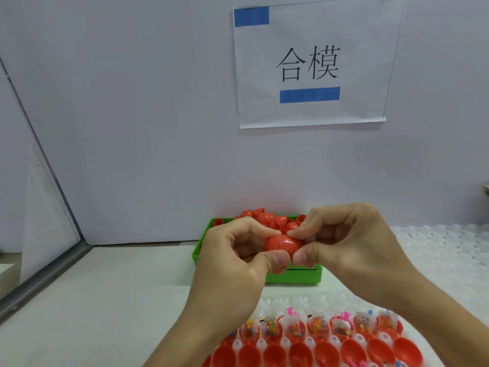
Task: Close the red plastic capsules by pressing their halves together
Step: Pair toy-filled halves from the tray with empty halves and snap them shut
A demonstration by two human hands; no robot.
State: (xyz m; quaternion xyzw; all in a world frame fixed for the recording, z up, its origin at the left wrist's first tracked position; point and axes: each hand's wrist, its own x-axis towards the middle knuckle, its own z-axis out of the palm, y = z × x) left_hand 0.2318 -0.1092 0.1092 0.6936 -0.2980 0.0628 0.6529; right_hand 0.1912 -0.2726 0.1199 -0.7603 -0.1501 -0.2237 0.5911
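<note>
A red plastic capsule (283, 244) is held in the air above the green bin, between both hands. My left hand (232, 263) grips its left end with thumb under and fingers curled over. My right hand (346, 242) pinches its right end between thumb and fingertips. The two thumbs nearly meet below the capsule. Whether its halves are fully joined cannot be told. Lower down, a white tray (277, 300) holds rows of open red capsule halves (328, 352), the back row filled with small colourful toys (295, 327).
A green bin (293, 275) behind the hands holds several loose red capsule halves (267, 217). White bubbly packing sheet (444, 250) lies at the right. A wall with a paper sign (312, 64) stands close behind. Bare white tabletop (105, 300) lies to the left.
</note>
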